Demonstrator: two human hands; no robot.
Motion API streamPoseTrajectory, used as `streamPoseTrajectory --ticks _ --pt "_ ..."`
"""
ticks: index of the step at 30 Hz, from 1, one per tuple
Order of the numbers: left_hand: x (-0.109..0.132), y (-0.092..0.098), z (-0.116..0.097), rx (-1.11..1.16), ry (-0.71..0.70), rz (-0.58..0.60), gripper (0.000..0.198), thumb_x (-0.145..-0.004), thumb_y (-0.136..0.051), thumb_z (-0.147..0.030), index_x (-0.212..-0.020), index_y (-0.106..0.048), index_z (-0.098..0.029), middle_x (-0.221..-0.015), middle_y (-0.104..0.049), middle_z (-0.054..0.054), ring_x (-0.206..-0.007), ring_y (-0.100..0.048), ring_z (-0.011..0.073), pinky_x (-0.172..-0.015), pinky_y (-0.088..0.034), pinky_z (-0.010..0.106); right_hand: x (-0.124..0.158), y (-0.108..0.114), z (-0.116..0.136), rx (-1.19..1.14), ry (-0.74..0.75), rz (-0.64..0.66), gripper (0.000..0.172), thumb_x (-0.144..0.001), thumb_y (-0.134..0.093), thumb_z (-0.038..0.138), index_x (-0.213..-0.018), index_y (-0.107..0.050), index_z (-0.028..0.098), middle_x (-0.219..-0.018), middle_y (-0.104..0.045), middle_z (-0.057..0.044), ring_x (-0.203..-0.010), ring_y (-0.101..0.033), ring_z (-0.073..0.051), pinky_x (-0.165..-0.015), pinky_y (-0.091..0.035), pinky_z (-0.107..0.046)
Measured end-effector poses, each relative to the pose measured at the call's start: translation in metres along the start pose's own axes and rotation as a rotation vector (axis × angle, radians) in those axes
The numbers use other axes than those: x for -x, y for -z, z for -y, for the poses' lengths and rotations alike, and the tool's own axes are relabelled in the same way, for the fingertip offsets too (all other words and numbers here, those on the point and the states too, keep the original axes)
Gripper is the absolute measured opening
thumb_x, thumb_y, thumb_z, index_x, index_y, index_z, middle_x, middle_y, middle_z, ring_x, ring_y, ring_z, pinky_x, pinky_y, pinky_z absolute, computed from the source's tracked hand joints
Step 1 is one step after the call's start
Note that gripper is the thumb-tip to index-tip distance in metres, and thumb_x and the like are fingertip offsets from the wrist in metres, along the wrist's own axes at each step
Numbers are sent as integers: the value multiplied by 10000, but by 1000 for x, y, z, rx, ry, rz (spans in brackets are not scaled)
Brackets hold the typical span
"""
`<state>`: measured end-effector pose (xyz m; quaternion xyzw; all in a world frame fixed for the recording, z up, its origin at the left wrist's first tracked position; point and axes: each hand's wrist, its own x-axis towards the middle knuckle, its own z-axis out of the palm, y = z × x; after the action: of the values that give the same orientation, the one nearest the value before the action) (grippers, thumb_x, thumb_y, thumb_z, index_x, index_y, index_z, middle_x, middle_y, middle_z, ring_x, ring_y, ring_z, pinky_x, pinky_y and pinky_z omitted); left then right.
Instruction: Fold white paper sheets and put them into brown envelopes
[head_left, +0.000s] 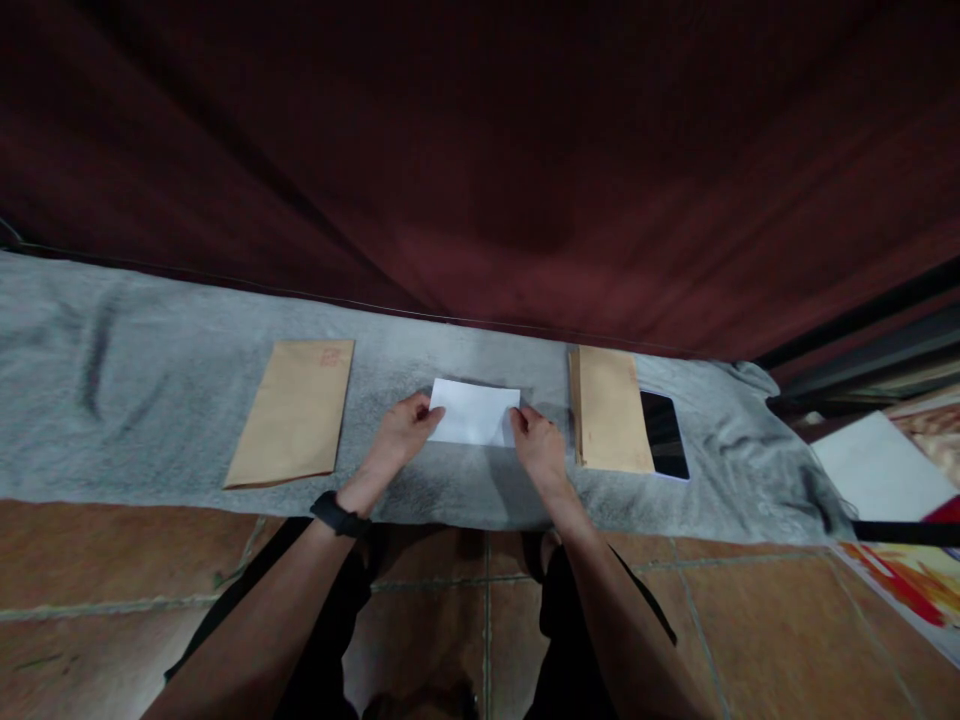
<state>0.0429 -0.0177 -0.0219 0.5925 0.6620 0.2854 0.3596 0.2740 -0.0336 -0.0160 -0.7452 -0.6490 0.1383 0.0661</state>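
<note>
A small white sheet of paper (474, 412) is held level just over the grey cloth, in the middle of the view. My left hand (403, 428) pinches its left edge between thumb and fingers, and a black band sits on that wrist. At the right edge, my right hand (538, 440) grips the paper in the same way. A brown envelope (296, 410) lies to the left, with faint red print at its top corner. To the right rests a stack of brown envelopes (615, 410).
A dark tablet or phone (664, 435) lies partly under the right stack. The grey cloth (150, 400) covers a long narrow surface against a dark red curtain (480, 180). Papers (885, 475) lie at the far right, above the tiled floor (772, 610).
</note>
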Motion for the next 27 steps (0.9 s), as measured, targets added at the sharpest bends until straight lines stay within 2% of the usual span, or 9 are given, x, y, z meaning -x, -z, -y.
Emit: streamPoseTrajectory --ticks 5,10,14,21,27 --pt "1 0 -3 -187 -9 -36 229 -884 -548 -341 -691 -579 -220 -630 -611 -6 -590 -542 157 -574 -355 278 1 0 4 32 -9 -7 396 -1100 -400 417 -1098 -744 222 -955 -805 -102 -900 -765 -226 -761 -500 -271" --pt "5 -3 -14 -401 20 -40 243 -948 -504 -353 -821 -662 -219 -721 -685 43 -641 -604 196 -594 -360 300 3 0 9 46 -34 -13 380 -1099 -409 403 -1104 -731 201 -949 -804 -120 -896 -774 -234 -770 -508 -277" --pt "8 -7 -20 -547 50 -78 270 -977 -489 -375 -955 -708 -220 -830 -755 88 -737 -685 238 -618 -412 305 5 0 11 40 -36 -29 365 -1099 -419 398 -1164 -699 172 -963 -800 -140 -892 -779 -239 -778 -506 -282" --pt "13 -12 -29 -621 85 -98 330 -1015 -440 -379 -1098 -709 -208 -958 -790 127 -838 -744 276 -683 -486 326 4 1 5 -68 -8 -16 287 -1079 -474 376 -1201 -662 197 -955 -801 -85 -924 -765 -215 -772 -493 -261" --pt "15 -15 -34 -640 121 -95 349 -1031 -419 -366 -1152 -690 -183 -999 -783 162 -903 -756 308 -732 -507 351 3 -2 7 -7 -18 -27 291 -1076 -483 360 -1241 -644 181 -951 -800 -106 -907 -776 -240 -769 -508 -284"
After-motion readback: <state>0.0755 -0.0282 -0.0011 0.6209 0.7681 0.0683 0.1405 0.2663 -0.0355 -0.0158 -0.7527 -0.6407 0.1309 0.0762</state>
